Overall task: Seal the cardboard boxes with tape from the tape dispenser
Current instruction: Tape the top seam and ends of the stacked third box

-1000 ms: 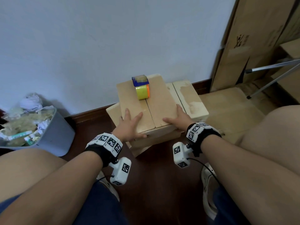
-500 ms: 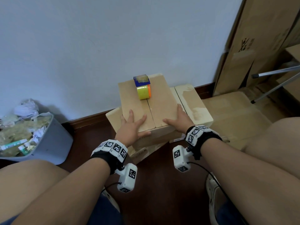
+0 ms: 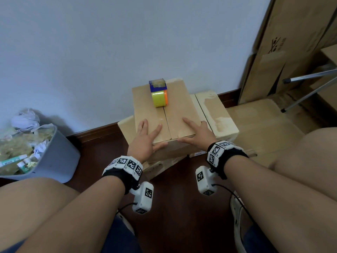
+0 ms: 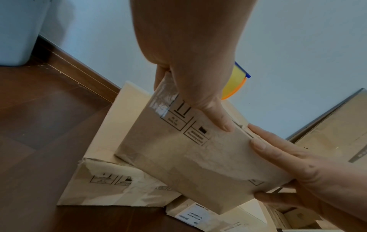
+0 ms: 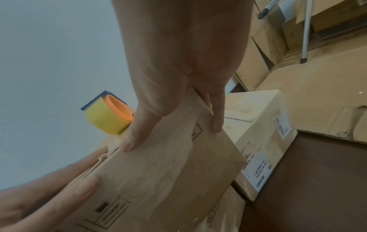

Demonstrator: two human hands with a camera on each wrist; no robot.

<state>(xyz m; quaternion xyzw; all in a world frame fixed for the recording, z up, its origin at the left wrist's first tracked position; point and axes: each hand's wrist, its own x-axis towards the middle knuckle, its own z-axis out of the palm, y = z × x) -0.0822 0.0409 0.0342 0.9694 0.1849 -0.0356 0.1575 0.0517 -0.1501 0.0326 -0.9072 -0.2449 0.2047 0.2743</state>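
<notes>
Cardboard box [image 3: 175, 114] under both hands [image 3: 145, 141], tape dispenser [image 3: 159, 94] beyond fingertips

brown cardboard box [image 3: 179, 114] flaps closed, yellow tape dispenser [image 3: 159, 94] on its seam

Two hands are in view, the left hand [image 3: 145, 141] and the right hand [image 3: 197, 134]. One tape dispenser [image 3: 159, 93] sits on the top cardboard box [image 3: 178, 114]. Under and beside it at least two more closed boxes show: one pale box [image 3: 217, 114] and one lower box [image 3: 125, 128]. One grey bin [image 3: 60, 157] stands left. Flattened cartons [image 3: 284, 52] lean right; their number cannot be told.
</notes>
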